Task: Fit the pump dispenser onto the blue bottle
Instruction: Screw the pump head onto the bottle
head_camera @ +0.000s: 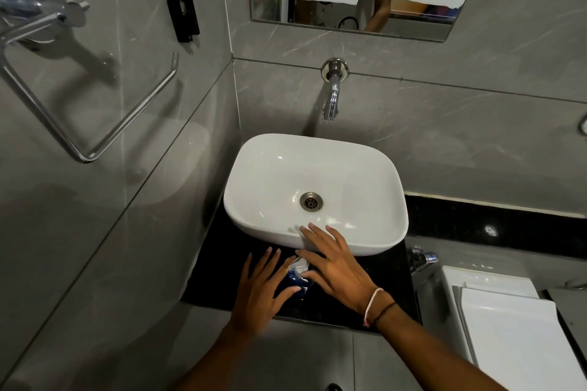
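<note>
Bottle (297, 287), blue, sat at lower centre of frame on black countertop (216, 273), just in front of white basin (314, 187). Only a small part visible between the two hands: dark blue body w/ a clear, whitish plastic piece (298, 266) at its top. Could not tell whether that piece was the pump dispenser; shape too hidden and small. Bottle's full outline not visible.

Left hand (263, 289) lay to left of bottle, fingers spread and extended, thumb reaching across toward blue body, touching or nearly so; not closed around it. Right hand (333, 263) lay to right, fingers spread wide, fingertips over basin's near rim, thumb side against clear top piece. No firm grip seen on either hand. Right wrist carried a pink band (370, 306) and a black band (386, 309).

Wall tap (332, 95) at upper centre, above basin. Drain (310, 201) in basin middle.
</note>
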